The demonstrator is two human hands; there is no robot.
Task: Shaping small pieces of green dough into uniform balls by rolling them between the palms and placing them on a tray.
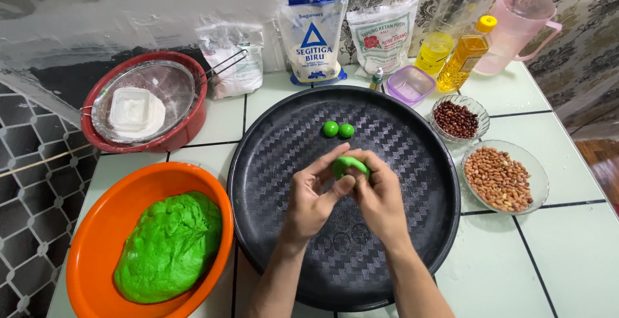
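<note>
Left hand [314,192] and right hand [379,192] both pinching green dough piece [349,164] above black tray [271,137] centre (two finished balls [338,129] sitting farther back). Risk: squeezing too hard, tearing soft dough.

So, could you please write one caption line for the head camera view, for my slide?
Left hand and right hand pinch a small green dough piece above a round black tray holding two green dough balls.
</note>
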